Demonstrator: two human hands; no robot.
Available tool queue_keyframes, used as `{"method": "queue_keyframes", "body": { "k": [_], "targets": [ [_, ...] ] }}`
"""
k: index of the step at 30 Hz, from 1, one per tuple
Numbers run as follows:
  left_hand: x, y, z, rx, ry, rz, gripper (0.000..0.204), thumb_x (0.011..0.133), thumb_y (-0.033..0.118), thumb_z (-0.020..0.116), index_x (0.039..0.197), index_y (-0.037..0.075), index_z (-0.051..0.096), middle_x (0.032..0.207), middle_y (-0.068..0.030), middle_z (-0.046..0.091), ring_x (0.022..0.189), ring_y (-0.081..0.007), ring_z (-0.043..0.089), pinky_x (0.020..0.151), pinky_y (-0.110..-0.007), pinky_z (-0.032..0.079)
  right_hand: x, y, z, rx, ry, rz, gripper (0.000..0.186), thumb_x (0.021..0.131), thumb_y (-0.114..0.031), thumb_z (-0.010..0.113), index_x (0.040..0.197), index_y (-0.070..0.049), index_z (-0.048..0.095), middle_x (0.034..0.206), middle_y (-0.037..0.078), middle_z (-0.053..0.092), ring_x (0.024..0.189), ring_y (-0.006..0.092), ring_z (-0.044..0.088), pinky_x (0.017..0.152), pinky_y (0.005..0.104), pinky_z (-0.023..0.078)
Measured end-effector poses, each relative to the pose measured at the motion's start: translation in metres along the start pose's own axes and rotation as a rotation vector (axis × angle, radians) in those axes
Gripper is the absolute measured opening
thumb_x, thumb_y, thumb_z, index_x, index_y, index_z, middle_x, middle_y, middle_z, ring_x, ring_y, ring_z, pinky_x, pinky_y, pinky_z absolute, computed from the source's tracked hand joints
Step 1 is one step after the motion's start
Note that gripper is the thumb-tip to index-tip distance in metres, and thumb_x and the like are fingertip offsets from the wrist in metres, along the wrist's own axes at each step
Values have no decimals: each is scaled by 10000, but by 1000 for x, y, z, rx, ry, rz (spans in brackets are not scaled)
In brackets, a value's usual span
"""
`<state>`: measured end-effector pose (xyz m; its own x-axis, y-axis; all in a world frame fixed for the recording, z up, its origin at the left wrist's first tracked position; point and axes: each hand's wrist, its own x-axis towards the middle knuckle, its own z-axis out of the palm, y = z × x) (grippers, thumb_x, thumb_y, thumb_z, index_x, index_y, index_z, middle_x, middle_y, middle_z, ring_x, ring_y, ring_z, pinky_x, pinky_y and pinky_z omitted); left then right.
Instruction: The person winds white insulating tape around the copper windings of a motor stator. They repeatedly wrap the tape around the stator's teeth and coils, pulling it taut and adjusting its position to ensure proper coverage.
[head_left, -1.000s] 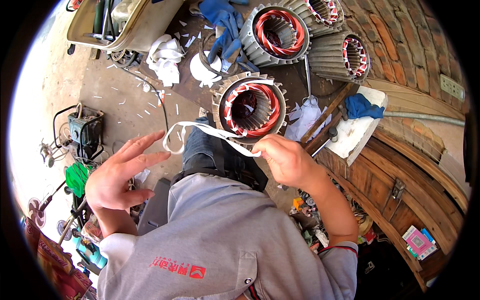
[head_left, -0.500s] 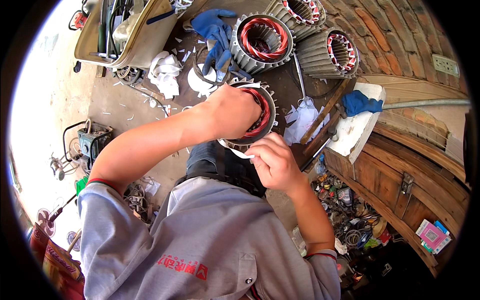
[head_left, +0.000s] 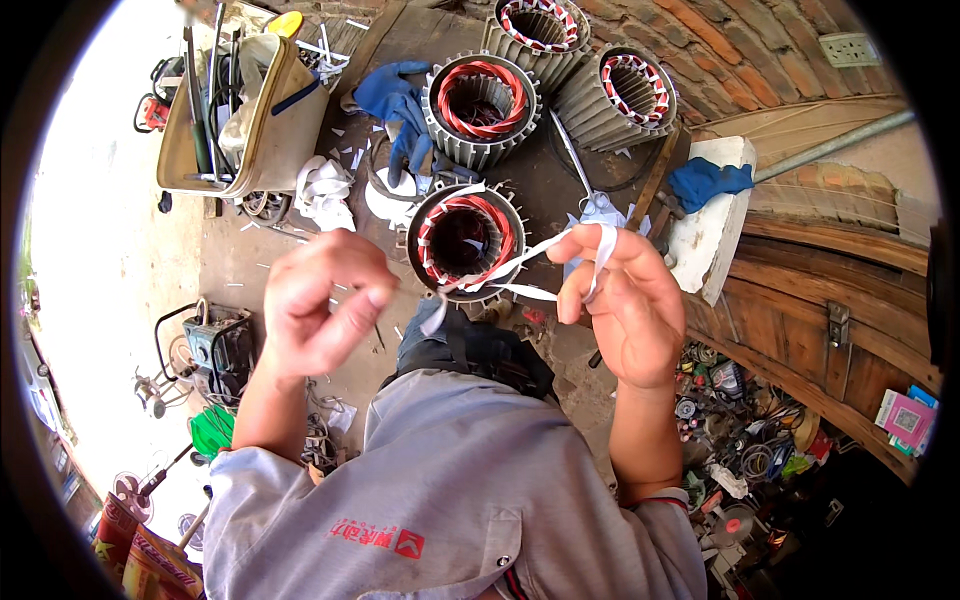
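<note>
Below the stator in front of me [head_left: 423, 231], which has a red winding ring laced with white tape [head_left: 545, 248], my right hand [head_left: 622, 305] grips that tape, with a loop over its fingers. A strand runs back to the ring and a short end dangles beside it. My left hand [head_left: 325, 300], slightly blurred, is curled at the stator's lower left; whether it holds anything is unclear.
Three more stators [head_left: 480, 145] stand at the back. Around them are a plastic bin [head_left: 255, 150], blue gloves [head_left: 395, 105], scissors [head_left: 592, 200], paper scraps, a white block [head_left: 705, 255] with a blue cloth [head_left: 710, 185], and machinery [head_left: 210, 345] on the floor.
My left hand has come out of the stator's bore and down to the left. My right hand has lifted rightward with the tape looped on its fingers. The view has shifted.
</note>
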<state>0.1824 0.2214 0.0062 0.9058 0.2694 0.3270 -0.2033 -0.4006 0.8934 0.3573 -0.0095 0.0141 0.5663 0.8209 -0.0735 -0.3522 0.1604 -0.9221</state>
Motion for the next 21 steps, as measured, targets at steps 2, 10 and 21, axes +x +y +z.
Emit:
{"method": "queue_keyframes", "body": {
  "k": [2,10,21],
  "targets": [
    [3,15,33,-277,-209,-67,24,856,-18,627,881,-22,627,952,-179,673,912,-288,662,812,-370,515,1,-2,12,-235,-37,-39,295,985,-127,550,1209,65,571,1130,153,628,797,138,598,738,264,490],
    [6,-30,117,-175,394,-91,87,865,-4,715,948,0,693,1175,-197,677,1367,-345,462,1033,-430,426,-42,14,30,-1005,-296,-247,238,860,-197,751,939,6,655,906,112,657,679,274,666,580,353,542],
    [28,-32,82,-436,-392,-482,321,872,155,754,1130,-14,664,1072,-136,692,991,-203,661,846,-336,527,-18,29,-2,-190,242,66,246,1005,-189,593,897,24,650,665,43,616,542,83,558,510,232,438]
  ]
}}
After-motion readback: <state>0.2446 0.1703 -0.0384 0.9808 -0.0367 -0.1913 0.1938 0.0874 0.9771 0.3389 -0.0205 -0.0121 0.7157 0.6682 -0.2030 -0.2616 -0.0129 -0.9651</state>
